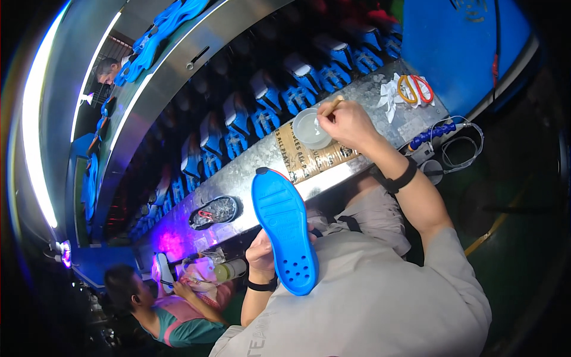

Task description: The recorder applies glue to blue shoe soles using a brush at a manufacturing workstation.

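Observation:
My left hand grips a bright blue shoe sole by its edge, in front of my chest. The sole stands nearly upright, with moulded bars on its upper part, a cluster of round holes low down and a dark tip. My right hand is closed around a thin wooden stick handle, likely a brush, over a round whitish bowl. The handle's lower end is hidden by my fingers and the bowl. Under the bowl lies a piece of printed brown cardboard on the metal bench ledge.
Scissors with orange and red handles lie on white scraps at the right. A black oval tray sits on the ledge. A co-worker at lower left handles a white sole. Blue shoe parts line the rack behind; a coiled blue hose hangs right.

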The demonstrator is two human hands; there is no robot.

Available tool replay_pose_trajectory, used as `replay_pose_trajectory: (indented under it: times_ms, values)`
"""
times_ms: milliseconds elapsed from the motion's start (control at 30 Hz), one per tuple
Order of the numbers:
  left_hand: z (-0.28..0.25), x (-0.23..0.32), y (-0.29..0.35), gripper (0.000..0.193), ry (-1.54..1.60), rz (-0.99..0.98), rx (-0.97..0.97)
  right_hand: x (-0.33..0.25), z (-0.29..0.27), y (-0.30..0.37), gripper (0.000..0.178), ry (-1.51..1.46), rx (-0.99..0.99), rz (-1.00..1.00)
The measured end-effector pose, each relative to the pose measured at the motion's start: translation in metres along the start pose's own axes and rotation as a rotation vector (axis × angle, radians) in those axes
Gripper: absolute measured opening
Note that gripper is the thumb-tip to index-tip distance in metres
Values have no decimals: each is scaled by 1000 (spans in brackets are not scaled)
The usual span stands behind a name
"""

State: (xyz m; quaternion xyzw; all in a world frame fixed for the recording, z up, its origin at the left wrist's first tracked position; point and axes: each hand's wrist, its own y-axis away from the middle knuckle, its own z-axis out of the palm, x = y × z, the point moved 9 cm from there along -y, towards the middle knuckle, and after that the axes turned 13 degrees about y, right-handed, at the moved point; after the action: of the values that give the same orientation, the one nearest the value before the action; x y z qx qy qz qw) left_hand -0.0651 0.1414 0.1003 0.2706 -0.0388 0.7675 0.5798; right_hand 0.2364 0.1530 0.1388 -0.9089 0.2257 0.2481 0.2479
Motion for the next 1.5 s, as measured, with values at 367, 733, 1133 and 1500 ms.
replay_pose_trajectory:
  times_ms: [367,733,1133,1500]
  values:
    - [-32,40,-31,74,-100,263,98,-41,-17,22,13,-245,129,-235]
    - [-49,55,1,70,-170,200,76,-113,21,55,13,-488,-142,-174]
    - [-83,91,22,75,-111,124,29,-151,56,50,11,-551,-164,-117]
    - [-87,115,24,78,-175,217,10,-180,64,54,11,-448,-264,-273]
